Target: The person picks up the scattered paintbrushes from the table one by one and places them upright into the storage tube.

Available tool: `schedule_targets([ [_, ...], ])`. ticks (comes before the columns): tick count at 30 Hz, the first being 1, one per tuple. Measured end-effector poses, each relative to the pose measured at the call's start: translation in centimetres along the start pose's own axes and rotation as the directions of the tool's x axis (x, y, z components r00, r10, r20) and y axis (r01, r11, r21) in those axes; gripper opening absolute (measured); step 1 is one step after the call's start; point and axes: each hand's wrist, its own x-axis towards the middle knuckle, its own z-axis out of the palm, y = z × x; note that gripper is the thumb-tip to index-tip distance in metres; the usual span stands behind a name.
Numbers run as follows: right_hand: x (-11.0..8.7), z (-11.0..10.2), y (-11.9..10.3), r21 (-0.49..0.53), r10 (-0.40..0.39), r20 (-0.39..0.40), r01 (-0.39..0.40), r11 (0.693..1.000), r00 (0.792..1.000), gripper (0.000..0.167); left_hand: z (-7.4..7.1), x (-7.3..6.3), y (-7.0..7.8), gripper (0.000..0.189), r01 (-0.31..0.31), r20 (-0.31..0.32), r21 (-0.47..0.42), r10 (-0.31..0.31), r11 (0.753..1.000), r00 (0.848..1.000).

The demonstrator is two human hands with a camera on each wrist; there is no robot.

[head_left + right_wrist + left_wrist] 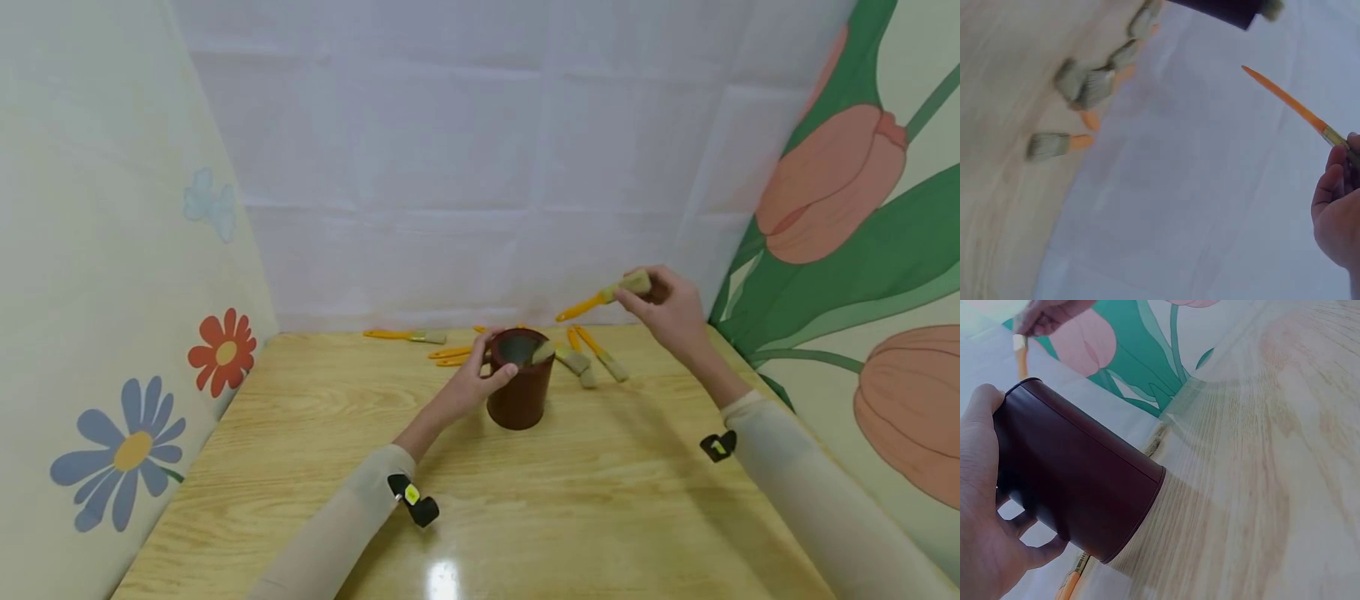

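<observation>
My left hand (474, 377) grips a dark brown-red cylindrical holder (519, 404) by its side, with the thumb at the rim. The holder is upright at the tabletop, its mouth facing up. Pale bristles of one paintbrush (543, 352) show at its opening; that brush's handle is hidden inside. To the right and higher, my right hand (670, 312) pinches another paintbrush (581, 310) near its bristles. Its orange handle points down and left toward the holder, apart from it. The right wrist view shows this handle (1285, 97) in the air, the bristles mostly out of frame.
Several flat paintbrushes lie behind the holder, among them one to the left (408, 335) and one to the right (603, 354). A white sheet (450, 250) hangs at the table's back edge. Floral panels (810, 192) stand on both sides of the wooden table (562, 517).
</observation>
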Motion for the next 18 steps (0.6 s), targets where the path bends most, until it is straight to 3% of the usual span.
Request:
schedule_targets([
  [2, 0.4, -0.1, -1.5, 0.033, 0.018, 0.009, -0.018, 0.999, 1.000, 0.027, 0.0, 0.3, -1.0, 0.066, -0.010, -0.007, -0.003, 0.010, 1.000, 1.000],
  [4, 0.8, -0.1, -2.2, 0.037, 0.037, 0.015, -0.038, 0.999, 0.999, 0.027, 0.1, 0.3, -0.9, 0.065, -0.011, -0.005, -0.006, 0.011, 1.000, 1.000],
  [14, 2.1, 2.4, -0.5, 0.036, 0.057, 0.120, -0.061, 0.997, 0.991, 0.028, 0.1, 0.2, -1.0, 0.070, 0.001, -0.023, 0.016, 0.000, 1.000, 1.000],
  [18, 2.1, 3.8, -0.2, -0.018, 0.058, 0.157, -0.056, 0.998, 0.986, 0.029, 0.2, 0.2, -0.8, 0.070, 0.002, -0.025, 0.011, -0.002, 1.000, 1.000],
])
